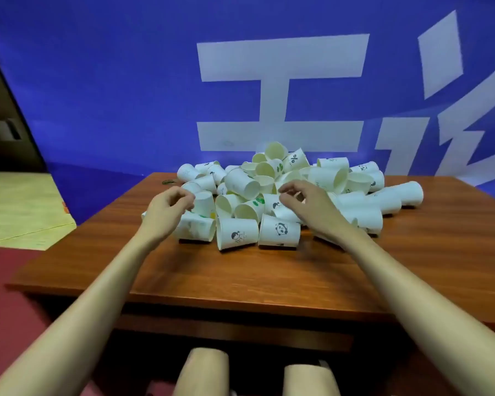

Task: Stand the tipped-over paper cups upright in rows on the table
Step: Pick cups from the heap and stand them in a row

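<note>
A heap of several white paper cups [272,190] lies tumbled at the far middle of the brown wooden table [240,275]. Most lie on their sides or upside down; some carry small cartoon prints. Two cups at the heap's near edge, one with a figure print [236,234] and one with a panda print [280,231], rest mouth down. My left hand [169,204] hovers at the heap's left side, fingers curled loosely beside a cup [203,202]. My right hand [303,198] reaches over the heap's middle, fingers bent above the cups. Neither hand clearly holds a cup.
A blue wall banner [126,81] with large white characters stands right behind the table. A pale yellow surface [17,207] lies to the left, lower than the table. My knees [257,372] show below the table's front edge. Bare tabletop stretches in front of the heap.
</note>
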The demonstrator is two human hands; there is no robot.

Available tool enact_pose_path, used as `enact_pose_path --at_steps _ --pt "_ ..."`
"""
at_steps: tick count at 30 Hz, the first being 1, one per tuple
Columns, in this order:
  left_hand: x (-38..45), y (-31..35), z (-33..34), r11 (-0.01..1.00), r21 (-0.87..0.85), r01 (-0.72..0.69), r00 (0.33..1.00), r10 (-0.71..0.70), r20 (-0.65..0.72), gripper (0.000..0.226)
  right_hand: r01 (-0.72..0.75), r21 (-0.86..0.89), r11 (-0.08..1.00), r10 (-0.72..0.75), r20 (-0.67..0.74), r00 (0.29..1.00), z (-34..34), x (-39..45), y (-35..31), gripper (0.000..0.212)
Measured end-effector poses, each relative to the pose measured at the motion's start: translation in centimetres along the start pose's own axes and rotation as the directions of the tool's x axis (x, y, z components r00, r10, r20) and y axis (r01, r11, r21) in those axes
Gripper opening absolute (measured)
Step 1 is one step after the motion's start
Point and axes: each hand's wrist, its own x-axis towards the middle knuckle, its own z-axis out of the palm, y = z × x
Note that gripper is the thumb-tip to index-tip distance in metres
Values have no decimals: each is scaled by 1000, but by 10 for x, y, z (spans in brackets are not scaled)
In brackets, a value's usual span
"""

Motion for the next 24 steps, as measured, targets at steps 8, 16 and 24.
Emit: enact_pose_path --at_steps 8,16,24 --pt "37 -65 -31 934 353 57 990 -6 -144 29 361 -453 815 -265 262 928 111 29 -17 58" --pt "54 -103 -46 903 369 220 972 -234 -8 57 515 -650 559 -350 379 857 209 59 -48 61" --pt "84 -124 -59 886 314 342 933 -360 -1 65 375 -756 537 -169 339 925 199 98 -21 54"
